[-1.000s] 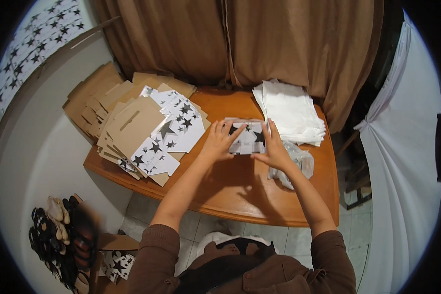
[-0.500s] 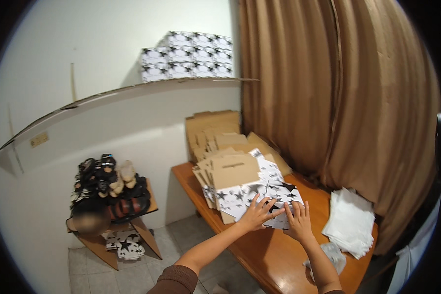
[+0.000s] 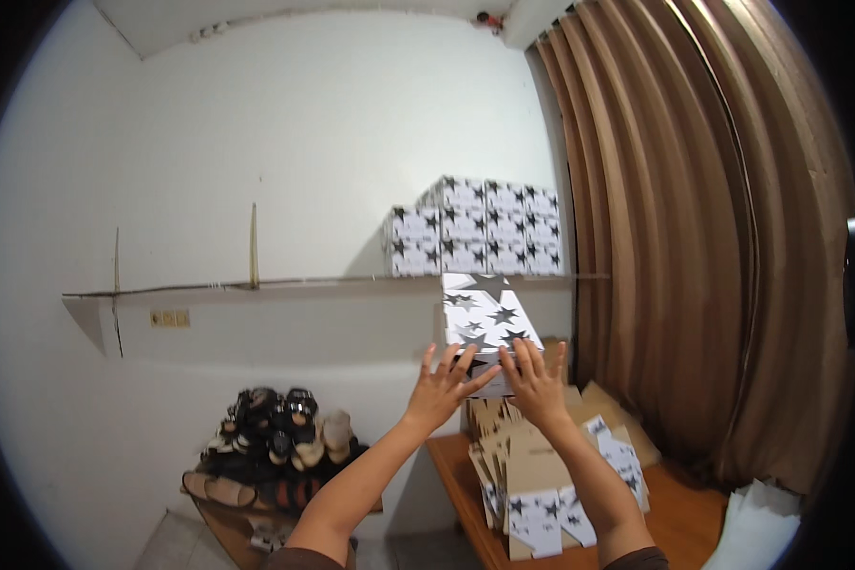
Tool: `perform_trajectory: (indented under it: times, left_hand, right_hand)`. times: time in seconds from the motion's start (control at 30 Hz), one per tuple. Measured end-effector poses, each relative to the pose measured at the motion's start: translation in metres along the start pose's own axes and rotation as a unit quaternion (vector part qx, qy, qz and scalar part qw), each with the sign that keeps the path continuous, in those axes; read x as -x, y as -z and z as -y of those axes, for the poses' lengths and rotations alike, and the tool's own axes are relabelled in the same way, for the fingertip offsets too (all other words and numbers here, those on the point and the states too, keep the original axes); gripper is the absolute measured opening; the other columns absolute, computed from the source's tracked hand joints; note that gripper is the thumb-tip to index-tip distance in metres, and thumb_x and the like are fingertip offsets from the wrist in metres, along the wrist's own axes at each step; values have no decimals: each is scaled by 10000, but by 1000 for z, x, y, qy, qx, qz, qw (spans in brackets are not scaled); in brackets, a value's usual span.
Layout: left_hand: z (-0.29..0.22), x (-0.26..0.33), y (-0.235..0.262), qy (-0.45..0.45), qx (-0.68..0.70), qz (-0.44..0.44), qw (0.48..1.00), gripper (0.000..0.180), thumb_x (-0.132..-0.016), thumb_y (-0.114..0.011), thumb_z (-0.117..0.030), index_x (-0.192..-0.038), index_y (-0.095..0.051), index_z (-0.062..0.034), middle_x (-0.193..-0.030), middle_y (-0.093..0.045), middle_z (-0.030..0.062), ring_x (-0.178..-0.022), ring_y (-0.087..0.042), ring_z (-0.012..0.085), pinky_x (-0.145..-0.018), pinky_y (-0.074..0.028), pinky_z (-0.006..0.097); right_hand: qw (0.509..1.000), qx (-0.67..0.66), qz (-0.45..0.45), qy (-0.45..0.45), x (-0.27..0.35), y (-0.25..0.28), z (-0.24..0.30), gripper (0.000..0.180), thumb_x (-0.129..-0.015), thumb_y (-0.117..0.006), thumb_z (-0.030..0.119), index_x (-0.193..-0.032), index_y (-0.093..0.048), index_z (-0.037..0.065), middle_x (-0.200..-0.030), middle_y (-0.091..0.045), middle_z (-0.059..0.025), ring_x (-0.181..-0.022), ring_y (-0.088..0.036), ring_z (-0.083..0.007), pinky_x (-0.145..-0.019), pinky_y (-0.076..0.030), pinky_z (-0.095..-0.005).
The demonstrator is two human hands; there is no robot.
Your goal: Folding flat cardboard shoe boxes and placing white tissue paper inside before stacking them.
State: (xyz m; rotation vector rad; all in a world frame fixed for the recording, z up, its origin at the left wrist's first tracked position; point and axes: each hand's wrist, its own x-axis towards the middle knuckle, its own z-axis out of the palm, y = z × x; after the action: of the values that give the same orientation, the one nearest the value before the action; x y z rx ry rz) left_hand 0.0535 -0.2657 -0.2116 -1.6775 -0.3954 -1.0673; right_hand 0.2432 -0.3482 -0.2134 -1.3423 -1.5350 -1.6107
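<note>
A white box with dark star prints (image 3: 480, 312) is raised in front of me, just below the wall shelf's edge. My left hand (image 3: 439, 388) presses on its near left side, fingers spread. My right hand (image 3: 536, 380) grips the near right side, its fingers also apart on the box. The thumbs and the box's underside are partly hidden. Beyond it, several like boxes (image 3: 465, 223) stand stacked on the shelf (image 3: 323, 281).
Flat brown cardboard and star-printed sheets (image 3: 541, 475) lie on the wooden table (image 3: 456, 475). White sheets (image 3: 760, 522) rest at its right. A low rack of shoes (image 3: 280, 427) stands at left. Brown curtains (image 3: 674, 237) hang at right.
Both hands have lifted the star-printed box off the table, up and away toward the shelf. The view has tilted up, showing more wall and ceiling.
</note>
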Motion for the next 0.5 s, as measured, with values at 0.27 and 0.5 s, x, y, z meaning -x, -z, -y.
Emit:
perform_trajectory:
  times: [0.27, 0.5]
  left_hand:
    - [164, -76, -48, -7, -122, -86, 989, 688, -785, -585, -165, -1388, -317, -360, -1349, -372, 61, -1191, -382, 269, -1002, -278, 547]
    - [251, -133, -119, 19, -199, -100, 975, 986, -558, -793, -161, -1392, -296, -332, -1376, -312, 43, -1259, -321, 261, -1043, -274, 507]
  right_hand:
    - [981, 17, -191, -23, -189, -87, 9, 648, -779, -569, 137, -1379, -347, 239, -1285, -431, -54, -1239, -399, -207, -1069, -58, -660]
    - [968, 35, -249, -22, -305, -154, -9, 738, -746, -591, 100, -1407, -287, 223, -1277, -413, -50, -1236, -393, -202, -1090, -62, -636]
